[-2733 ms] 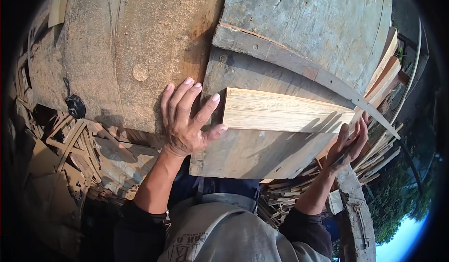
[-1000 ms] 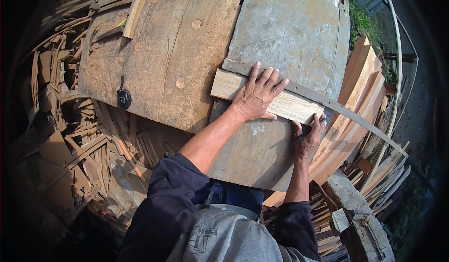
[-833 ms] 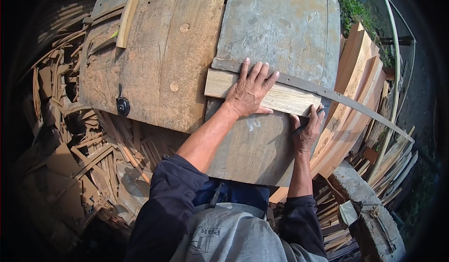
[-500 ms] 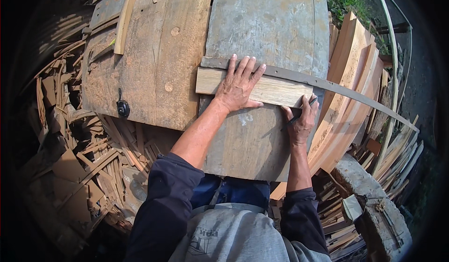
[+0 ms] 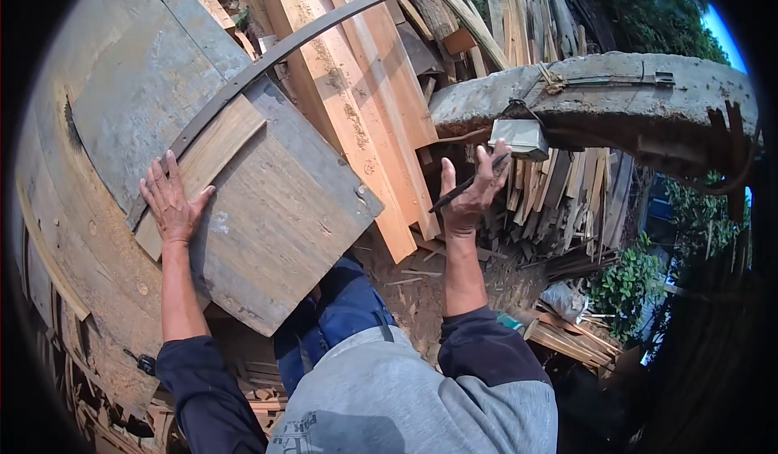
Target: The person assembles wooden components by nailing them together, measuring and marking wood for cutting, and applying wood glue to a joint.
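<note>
My left hand (image 5: 173, 204) lies flat with fingers spread, pressing on a short pale wooden board (image 5: 224, 144) on the plank worktable (image 5: 271, 211). Its fingertips reach toward a long, thin grey metal strip (image 5: 304, 39), which runs along the board's far edge and juts out past the table to the right. My right hand (image 5: 470, 199) is raised off the table at the right, holding a slim dark pencil (image 5: 454, 196) across the palm. Thumb and fingers are apart. Its fingertips overlap a small whitish box (image 5: 519, 136) in view; I cannot tell whether they touch.
Long reddish planks (image 5: 369, 89) lean beside the table's right edge. A concrete beam (image 5: 604, 81) carries the box and a cable. Below it stand several stacked wood offcuts (image 5: 567, 199). A black tape measure (image 5: 144, 362) sits at the lower left of the table.
My view has swung to the right. My right hand has left the board's right end and moved out toward the whitish box, still with the pencil. My left hand stays on the board.
</note>
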`<state>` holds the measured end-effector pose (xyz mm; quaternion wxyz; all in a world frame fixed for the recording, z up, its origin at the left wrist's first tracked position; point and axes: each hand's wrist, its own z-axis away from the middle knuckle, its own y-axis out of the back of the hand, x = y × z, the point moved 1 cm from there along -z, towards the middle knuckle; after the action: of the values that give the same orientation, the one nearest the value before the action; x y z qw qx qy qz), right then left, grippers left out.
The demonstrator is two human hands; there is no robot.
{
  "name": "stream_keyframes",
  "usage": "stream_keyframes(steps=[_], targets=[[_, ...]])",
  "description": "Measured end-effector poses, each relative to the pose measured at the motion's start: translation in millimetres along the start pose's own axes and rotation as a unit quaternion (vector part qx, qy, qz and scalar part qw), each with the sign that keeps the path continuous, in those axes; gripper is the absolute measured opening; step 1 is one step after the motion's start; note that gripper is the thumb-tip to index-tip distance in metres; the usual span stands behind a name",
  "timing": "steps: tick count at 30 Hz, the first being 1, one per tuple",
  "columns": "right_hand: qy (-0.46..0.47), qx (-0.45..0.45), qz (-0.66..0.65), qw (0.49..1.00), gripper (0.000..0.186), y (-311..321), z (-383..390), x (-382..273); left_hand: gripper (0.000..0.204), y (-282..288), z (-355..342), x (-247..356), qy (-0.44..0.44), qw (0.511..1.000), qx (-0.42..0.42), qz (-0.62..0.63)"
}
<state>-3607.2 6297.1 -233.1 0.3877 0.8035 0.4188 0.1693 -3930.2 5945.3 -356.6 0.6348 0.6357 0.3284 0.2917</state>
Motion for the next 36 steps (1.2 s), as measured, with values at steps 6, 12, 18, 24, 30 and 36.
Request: stream_keyframes(steps=[6,12,18,24,30,36], targets=[[-0.075,-0.121,0.207,0.968,0.096,72,35,196,0.109,15,-19,32,-0.053,0.995,0.011,0.088],[-0.005,-0.079,0.265,0.961,0.071,35,25,192,0.109,10,-5,11,-0.016,0.997,0.017,0.075],[0.103,-0.012,0.276,0.956,0.061,43,28,203,0.11,7,-5,13,-0.006,0.995,0.062,0.075],[0.096,-0.026,0.249,0.964,0.059,43,42,234,0.115,0,0,11,0.021,0.995,0.081,0.057],[-0.041,-0.14,-0.27,0.952,0.042,-19,40,10,0.113,1,-10,-1,0.02,0.992,0.075,0.095],[-0.281,-0.361,-0.548,0.701,0.057,-222,-12,-143,0.113,-15,-52,-31,0.022,0.994,0.048,0.096]])
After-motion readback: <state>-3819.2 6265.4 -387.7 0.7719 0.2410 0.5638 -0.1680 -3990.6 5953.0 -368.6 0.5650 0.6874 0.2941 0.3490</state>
